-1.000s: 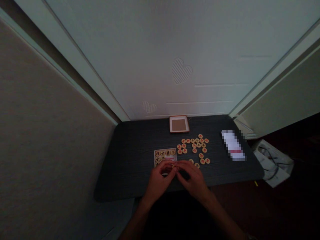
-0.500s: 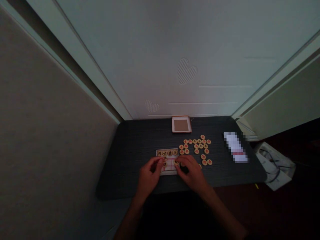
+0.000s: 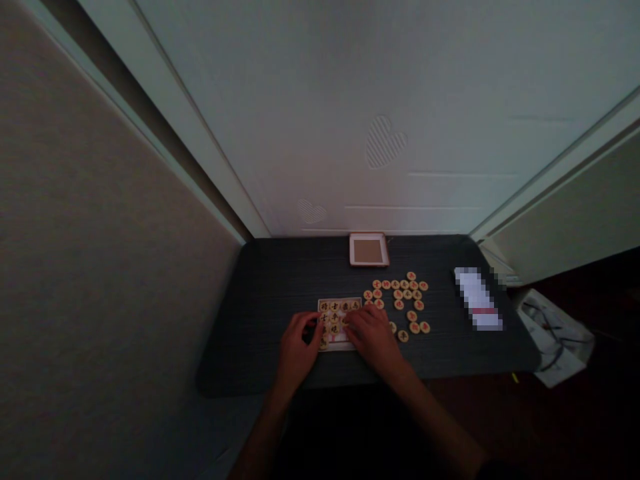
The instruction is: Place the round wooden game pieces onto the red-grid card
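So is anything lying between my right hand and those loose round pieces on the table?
Nothing visible. The right hand sits at the right edge of the small tray, and the loose pieces lie just beyond it to the right on the dark table. The nearest ones almost touch the hand.

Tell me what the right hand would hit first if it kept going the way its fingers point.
The right hand points forward-left, fingertips over the small tray. Going on, it would probably meet the round game pieces laid in that tray first, though its height above them is unclear.
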`<action>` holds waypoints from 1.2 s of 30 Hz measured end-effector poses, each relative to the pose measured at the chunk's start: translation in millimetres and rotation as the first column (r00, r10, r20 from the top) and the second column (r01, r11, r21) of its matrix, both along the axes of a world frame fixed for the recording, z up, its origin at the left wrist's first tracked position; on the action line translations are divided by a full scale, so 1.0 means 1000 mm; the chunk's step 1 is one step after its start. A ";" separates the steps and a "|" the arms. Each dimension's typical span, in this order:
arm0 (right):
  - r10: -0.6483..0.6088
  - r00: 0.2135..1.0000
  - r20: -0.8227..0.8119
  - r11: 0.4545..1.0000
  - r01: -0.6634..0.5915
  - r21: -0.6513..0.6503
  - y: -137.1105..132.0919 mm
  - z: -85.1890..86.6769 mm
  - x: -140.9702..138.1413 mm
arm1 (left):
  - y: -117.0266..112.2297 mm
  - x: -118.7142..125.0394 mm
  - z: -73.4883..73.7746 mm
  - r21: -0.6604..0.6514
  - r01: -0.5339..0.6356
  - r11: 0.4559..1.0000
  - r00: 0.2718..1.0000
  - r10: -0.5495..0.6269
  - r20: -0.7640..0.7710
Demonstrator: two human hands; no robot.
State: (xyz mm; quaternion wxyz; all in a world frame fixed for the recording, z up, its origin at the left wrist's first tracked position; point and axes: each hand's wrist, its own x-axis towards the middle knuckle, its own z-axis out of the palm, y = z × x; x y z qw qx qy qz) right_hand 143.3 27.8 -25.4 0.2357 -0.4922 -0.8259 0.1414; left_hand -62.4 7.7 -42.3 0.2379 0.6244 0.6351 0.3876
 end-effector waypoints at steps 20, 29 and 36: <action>-0.101 0.993 0.065 0.994 0.097 0.052 -0.001 -0.007 -0.008 | 0.000 0.001 -0.002 -0.015 -0.001 1.000 1.000 0.001 -0.001; -0.106 0.992 0.064 0.992 0.102 0.069 -0.003 -0.008 -0.007 | 0.000 0.001 -0.001 -0.031 0.011 0.999 1.000 -0.011 0.000; -0.121 0.992 0.027 0.989 0.118 0.084 -0.003 -0.008 -0.006 | 0.001 0.002 0.001 -0.022 0.010 1.000 1.000 -0.011 -0.019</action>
